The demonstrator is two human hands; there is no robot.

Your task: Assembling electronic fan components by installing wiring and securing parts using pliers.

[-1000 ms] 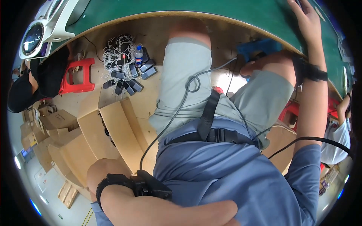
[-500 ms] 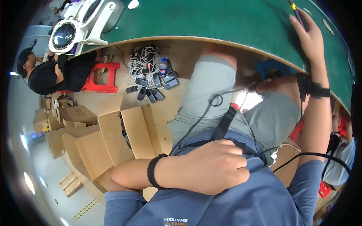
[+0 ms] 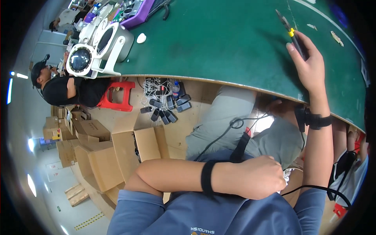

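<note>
My right hand (image 3: pixel 311 68) is over the green table on the right, its fingers closed round a slim dark tool (image 3: pixel 284 22) with a yellow band. The tool's narrow end points up and left, away from me; its exact kind is unclear. My left hand (image 3: pixel 256 178) lies across my belly, curled with its knuckles up. Its palm side is hidden, so I cannot see whether it holds anything. A dark cable (image 3: pixel 237 123) runs over my lap near it, and each wrist wears a black band.
White devices with round dark faces (image 3: pixel 80 59) stand at the table's left, near a purple bin (image 3: pixel 137 17). Under the table edge lie black adapters with tangled white cables (image 3: pixel 160 100) and a bottle (image 3: pixel 176 91). Open cardboard boxes (image 3: pixel 125 152) stand left of me; a person (image 3: pixel 58 92) sits beyond.
The view has shifted, bringing in more of the table. My left hand has moved right across my belly. My right hand still holds the dark tool, now seen more fully.
</note>
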